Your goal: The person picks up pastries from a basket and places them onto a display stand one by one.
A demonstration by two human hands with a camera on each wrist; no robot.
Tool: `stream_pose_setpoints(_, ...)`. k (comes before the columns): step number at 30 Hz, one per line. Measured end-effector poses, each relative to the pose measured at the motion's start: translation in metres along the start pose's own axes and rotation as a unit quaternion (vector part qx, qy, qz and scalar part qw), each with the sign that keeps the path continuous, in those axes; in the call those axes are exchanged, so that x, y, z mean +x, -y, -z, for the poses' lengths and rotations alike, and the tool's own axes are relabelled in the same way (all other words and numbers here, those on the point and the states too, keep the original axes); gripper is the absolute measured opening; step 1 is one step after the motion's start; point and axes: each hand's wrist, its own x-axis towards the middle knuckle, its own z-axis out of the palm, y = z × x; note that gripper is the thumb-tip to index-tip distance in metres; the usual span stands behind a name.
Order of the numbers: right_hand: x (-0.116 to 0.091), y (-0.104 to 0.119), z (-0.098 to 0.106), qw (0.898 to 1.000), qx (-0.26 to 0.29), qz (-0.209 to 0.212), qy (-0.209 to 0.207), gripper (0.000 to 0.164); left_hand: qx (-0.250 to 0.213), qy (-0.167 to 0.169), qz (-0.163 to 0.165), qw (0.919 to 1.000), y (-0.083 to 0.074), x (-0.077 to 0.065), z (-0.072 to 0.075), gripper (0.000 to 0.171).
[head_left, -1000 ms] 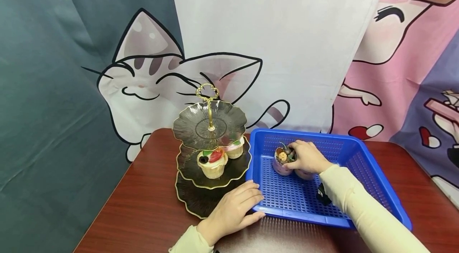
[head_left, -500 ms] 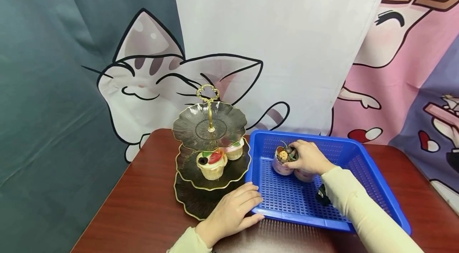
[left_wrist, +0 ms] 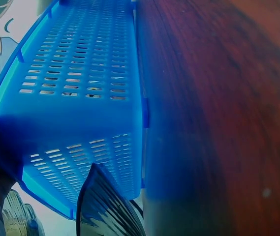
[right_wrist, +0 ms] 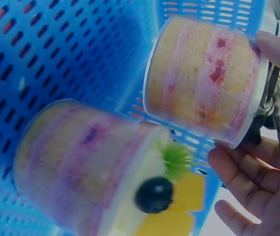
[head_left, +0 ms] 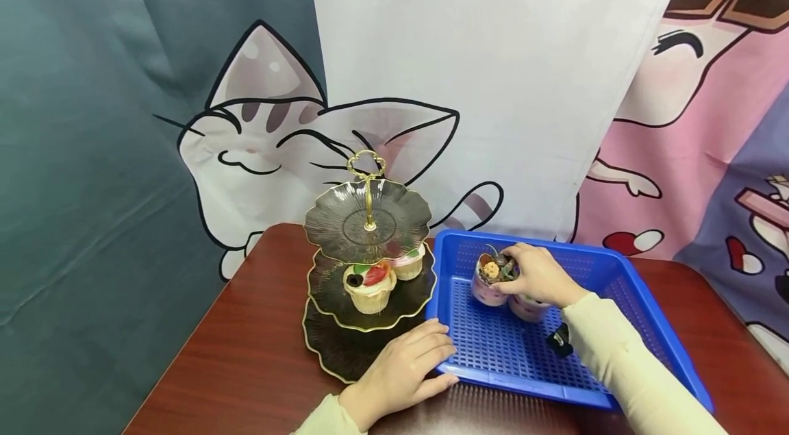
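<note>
In the head view my right hand (head_left: 542,276) holds a clear dessert cup (head_left: 487,292) by its top, thumb and fingers about the rim. Pink and tan cake layers show through the cup's wall, and a cookie and dark leaves top it. Beside it a second layered cup (right_wrist: 80,167), with yellow cubes, a dark berry and a green sprig, is in the blue basket (head_left: 502,383); my hand partly hides it in the head view. Over the basket's near left corner rests my left hand (head_left: 401,370), fingers extended across the rim and thumb along the near side.
Left of the basket stands a three-tier dark stand (head_left: 370,222) with gold edges. Its middle tier bears two cupcakes, one topped with fruit (head_left: 370,288). A small black object (head_left: 559,340) shows under my right wrist. A printed cloth (head_left: 493,79) hangs behind the table (head_left: 228,346).
The head view has shifted slightly. My right hand stays at the cup, and a little more of the second cup shows beneath it. The left hand keeps its place on the basket corner.
</note>
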Motion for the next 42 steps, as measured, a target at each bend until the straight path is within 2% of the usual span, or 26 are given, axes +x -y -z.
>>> stream_pose_setpoints(23, 0.004, 0.022, 0.033, 0.999, 0.024, 0.022, 0.003, 0.059, 0.016, 0.007, 0.003, 0.9999, -0.001, -0.001, 0.000, 0.030)
stream_pose_setpoints(37, 0.008, 0.034, 0.056, 0.999, 0.050, 0.011, 0.009, 0.061, 0.013, 0.000, 0.002, 0.9999, 0.000, -0.001, 0.000, 0.028)
stream_pose_setpoints(42, 0.010, 0.039, 0.063, 0.999, 0.045, 0.023, 0.002, 0.059, 0.015, -0.003, 0.000, 0.9999, 0.000, 0.000, 0.000, 0.028)
